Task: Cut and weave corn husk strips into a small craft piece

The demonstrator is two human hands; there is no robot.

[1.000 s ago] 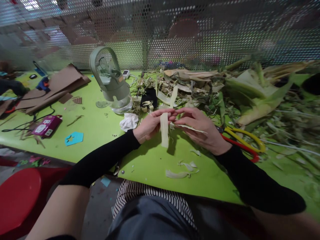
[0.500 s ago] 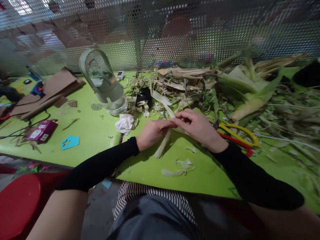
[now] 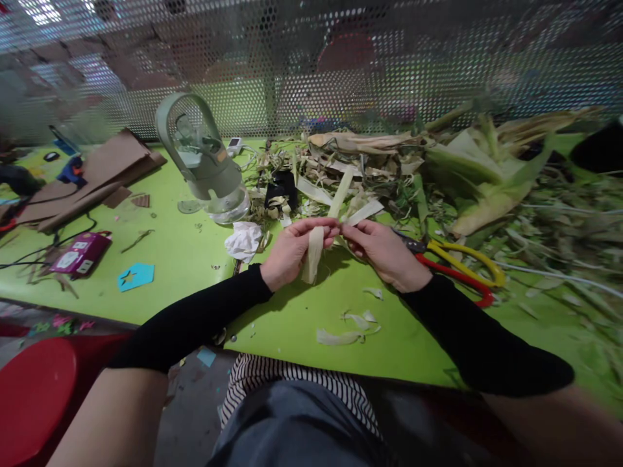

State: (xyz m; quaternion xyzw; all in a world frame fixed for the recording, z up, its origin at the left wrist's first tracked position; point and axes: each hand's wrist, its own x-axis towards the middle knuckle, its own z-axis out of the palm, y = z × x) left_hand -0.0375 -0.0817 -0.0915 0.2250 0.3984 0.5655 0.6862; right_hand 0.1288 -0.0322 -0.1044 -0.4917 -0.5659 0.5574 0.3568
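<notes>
Above the green table [image 3: 287, 318], my two hands meet at the fingertips over pale corn husk strips [image 3: 315, 253]. My left hand [image 3: 292, 250] is closed, pinching the husk, and one end hangs down across its fingers. My right hand [image 3: 384, 253] pinches the same piece where the strips come together. Other husk ends stick out beyond the fingertips, one pointing up and away, one to the right. The exact join is hidden by my fingers. Scissors [image 3: 464, 263] with yellow and red handles lie beside my right wrist.
Dried husk scraps [image 3: 341, 159] are heaped behind my hands, with a large green husk [image 3: 487, 181] to the right. A lidded bottle [image 3: 209, 162], crumpled tissue [image 3: 243, 240], purple box [image 3: 82, 253] and brown cardboard [image 3: 97, 175] stand or lie leftward. Small husk bits [image 3: 341, 337] lie in front.
My right hand has turned and moved slightly left and down. The husk end at my left hand now drapes over the fingers, and more strip ends stand out beyond the fingertips.
</notes>
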